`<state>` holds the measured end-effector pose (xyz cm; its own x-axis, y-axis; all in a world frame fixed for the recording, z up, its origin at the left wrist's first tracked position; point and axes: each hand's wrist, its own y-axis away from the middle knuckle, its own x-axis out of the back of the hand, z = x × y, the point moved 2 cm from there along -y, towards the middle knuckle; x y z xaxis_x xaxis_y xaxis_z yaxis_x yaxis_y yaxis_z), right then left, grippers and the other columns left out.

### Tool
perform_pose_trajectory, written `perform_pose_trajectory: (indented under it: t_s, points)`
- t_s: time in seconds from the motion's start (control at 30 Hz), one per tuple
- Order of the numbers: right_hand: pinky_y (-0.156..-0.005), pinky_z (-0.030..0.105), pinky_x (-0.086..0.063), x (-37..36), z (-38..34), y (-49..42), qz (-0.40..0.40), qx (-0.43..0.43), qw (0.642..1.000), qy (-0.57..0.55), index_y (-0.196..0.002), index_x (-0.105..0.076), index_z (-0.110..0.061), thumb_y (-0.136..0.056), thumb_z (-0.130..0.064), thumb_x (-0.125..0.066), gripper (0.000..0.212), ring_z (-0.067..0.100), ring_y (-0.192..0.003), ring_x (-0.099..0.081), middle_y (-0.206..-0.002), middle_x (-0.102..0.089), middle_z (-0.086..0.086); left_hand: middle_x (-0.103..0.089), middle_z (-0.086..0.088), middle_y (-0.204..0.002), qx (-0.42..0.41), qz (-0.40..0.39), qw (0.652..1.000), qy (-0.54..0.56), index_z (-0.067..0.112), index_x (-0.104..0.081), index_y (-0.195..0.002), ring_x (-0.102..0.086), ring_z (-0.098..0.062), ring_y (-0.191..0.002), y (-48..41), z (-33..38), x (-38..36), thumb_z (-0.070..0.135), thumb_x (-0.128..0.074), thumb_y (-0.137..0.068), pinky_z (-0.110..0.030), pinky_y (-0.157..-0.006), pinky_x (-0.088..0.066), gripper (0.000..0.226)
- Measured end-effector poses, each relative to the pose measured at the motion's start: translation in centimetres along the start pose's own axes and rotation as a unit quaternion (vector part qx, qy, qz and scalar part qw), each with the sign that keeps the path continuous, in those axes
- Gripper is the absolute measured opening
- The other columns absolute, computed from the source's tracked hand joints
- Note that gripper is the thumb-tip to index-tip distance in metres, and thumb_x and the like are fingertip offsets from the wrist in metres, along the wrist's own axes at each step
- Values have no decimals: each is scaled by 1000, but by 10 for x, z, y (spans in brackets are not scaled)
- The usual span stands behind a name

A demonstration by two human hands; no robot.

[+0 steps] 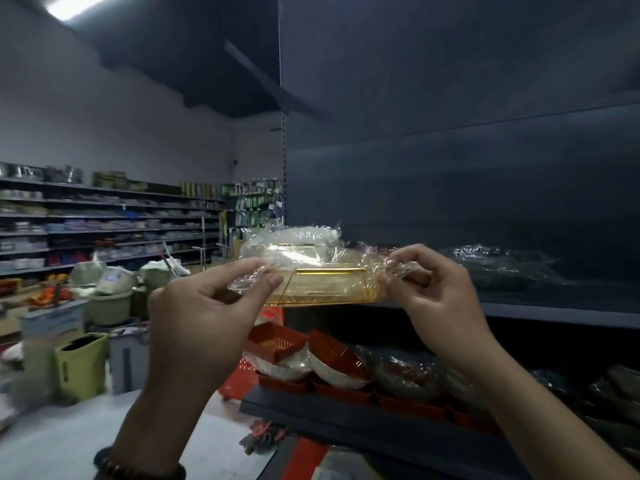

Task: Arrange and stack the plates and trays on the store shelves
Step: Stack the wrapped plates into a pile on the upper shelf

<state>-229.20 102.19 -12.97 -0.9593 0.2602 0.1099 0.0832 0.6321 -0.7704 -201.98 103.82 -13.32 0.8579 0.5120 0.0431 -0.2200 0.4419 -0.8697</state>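
Observation:
An amber see-through tray [325, 285] with a gold handle, wrapped in clear plastic film, is held level in front of the dark middle shelf [554, 308]. My left hand [207, 306] pinches the film at the tray's left end. The film at its right end is pinched by my right hand [436, 292]. Just behind the tray on the shelf sits a white wrapped item [298, 237]. Further right on the same shelf lies a dark wrapped bundle [502, 266].
The lower shelf [346, 424] carries red square trays [277, 341], white bowls [332, 370] and dark wrapped stacks [408, 372]. Buckets and bins [83, 362] crowd the floor at left. Stocked shelving [104, 223] lines the far wall. A red basket [239, 382] stands by the shelf end.

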Motion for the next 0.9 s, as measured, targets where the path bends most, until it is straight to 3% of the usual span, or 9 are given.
perform_pose_trajectory:
  t_s: [0.1, 0.2, 0.33, 0.4, 0.47, 0.57, 0.67, 0.77, 0.9]
  points:
    - [-60, 25, -52, 13, -11, -24, 23, 30, 999, 39, -94, -71, -18, -93, -13, -80, 11, 10, -65, -66, -77, -75, 1, -73, 19, -61, 12, -24, 999, 30, 59, -70, -92, -63, -3, -45, -26, -1, -18, 58, -83, -75, -17, -49, -51, 21]
    - [-56, 19, -50, 26, -12, -46, 46, 32, 996, 76, -93, -72, -22, -93, -17, -80, 10, 4, -62, -67, -84, -78, 1, -79, 11, -71, 35, -60, 996, 56, 53, -78, -93, -77, -19, -66, -54, -20, -47, 61, -85, -75, -45, -65, -66, 20]
    - [-62, 30, -56, 39, 8, -75, 82, 22, 987, 135, -89, -72, -30, -91, -25, -83, 12, 7, -74, -75, -90, -80, -6, -81, 5, -78, 49, -85, 989, 108, 39, -84, -104, -79, -34, -75, -86, -50, -97, 61, -88, -76, -59, -73, -66, 36]
    - [-68, 38, -62, 47, 21, -89, 99, 13, 983, 155, -89, -73, -32, -90, -27, -84, 13, 14, -79, -78, -93, -80, -7, -81, 6, -77, 53, -87, 987, 123, 34, -84, -105, -79, -30, -73, -95, -58, -126, 56, -88, -79, -55, -73, -66, 34]
    - [-73, 46, -65, 54, 34, -102, 119, -4, 976, 179, -88, -73, -32, -88, -27, -86, 13, 23, -77, -78, -95, -80, -9, -81, 13, -78, 56, -100, 985, 126, 31, -83, -105, -79, -18, -72, -102, -64, -153, 47, -86, -85, -42, -70, -67, 25]
    - [-75, 45, -64, 61, 57, -120, 138, -22, 968, 207, -85, -74, -32, -86, -26, -87, 15, 20, -76, -76, -91, -79, -12, -81, 15, -81, 57, -122, 982, 132, 30, -81, -102, -78, -4, -76, -111, -79, -190, 37, -84, -90, -27, -67, -63, 13]
    - [-79, 38, -62, 66, 82, -141, 146, -37, 961, 233, -84, -74, -34, -86, -28, -87, 14, 11, -81, -75, -89, -78, -15, -81, 14, -81, 73, -139, 978, 134, 31, -79, -99, -78, -5, -76, -124, -99, -222, 36, -83, -91, -29, -68, -63, 10]
    - [-81, 38, -62, 66, 109, -162, 155, -60, 954, 251, -85, -74, -31, -86, -27, -85, 12, 14, -80, -75, -92, -78, -16, -81, 10, -82, 91, -151, 976, 131, 32, -78, -101, -77, -13, -75, -134, -121, -251, 40, -81, -92, -33, -68, -62, 13]
    - [-81, 32, -57, 62, 143, -177, 161, -65, 941, 292, -85, -73, -30, -88, -25, -82, 10, 7, -82, -72, -90, -76, -18, -80, 4, -81, 101, -174, 973, 113, 32, -76, -97, -72, -14, -72, -139, -151, -283, 36, -79, -93, -31, -66, -53, 7]
